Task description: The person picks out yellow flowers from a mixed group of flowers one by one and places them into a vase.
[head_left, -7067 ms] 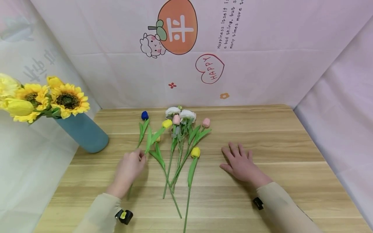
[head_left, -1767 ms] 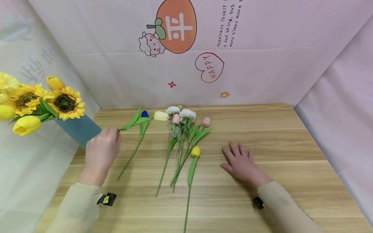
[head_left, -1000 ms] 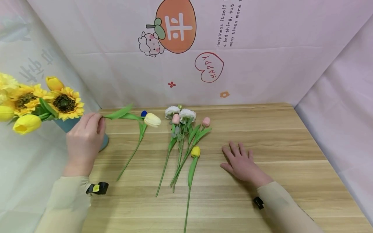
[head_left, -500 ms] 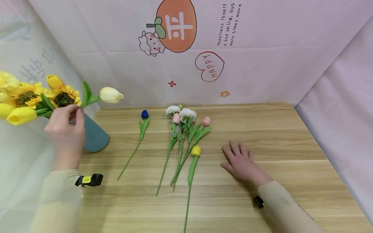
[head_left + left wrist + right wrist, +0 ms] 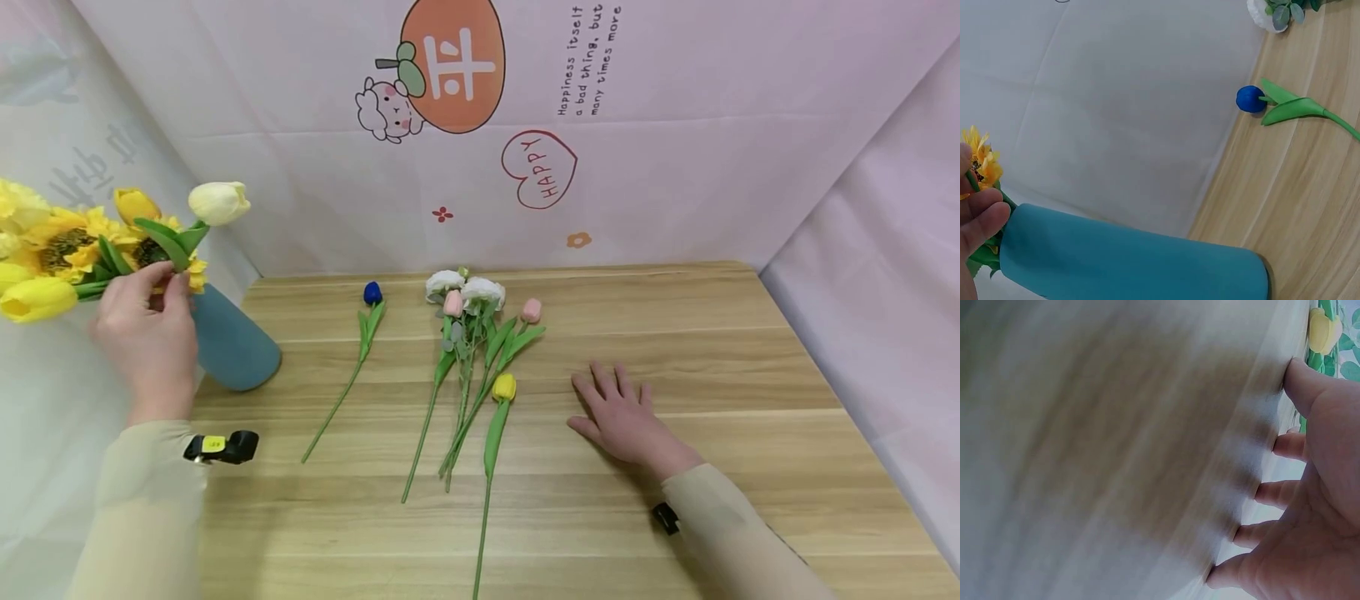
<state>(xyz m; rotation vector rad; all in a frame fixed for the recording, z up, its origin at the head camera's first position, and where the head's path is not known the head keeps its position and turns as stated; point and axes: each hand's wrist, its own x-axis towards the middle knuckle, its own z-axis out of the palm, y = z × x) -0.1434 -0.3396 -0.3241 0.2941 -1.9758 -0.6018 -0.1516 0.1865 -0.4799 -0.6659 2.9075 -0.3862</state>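
Note:
My left hand [image 5: 150,333] pinches a cream-white tulip [image 5: 219,203] by its stem, just below the green leaves, over the mouth of a blue vase [image 5: 236,342]. Sunflowers and yellow tulips [image 5: 39,298] fill that vase and lean left. In the left wrist view, the fingertips [image 5: 991,222] are right at the rim of the vase [image 5: 1135,256]; how deep the held stem reaches is hidden. My right hand [image 5: 622,421] rests on the wooden table with its fingers spread, holding nothing, to the right of a yellow tulip [image 5: 504,388].
A blue tulip [image 5: 372,293] lies alone right of the vase. Mid-table lie white flowers [image 5: 483,293], pink tulips [image 5: 531,311] and the yellow tulip, some stems crossing. Printed cloth [image 5: 315,183] walls in the back and sides of the table [image 5: 675,333].
My left hand picked up the cream tulip from the table, carried it left and turned it upright at the vase. Another yellow tulip now stands in the vase. The right hand stayed still.

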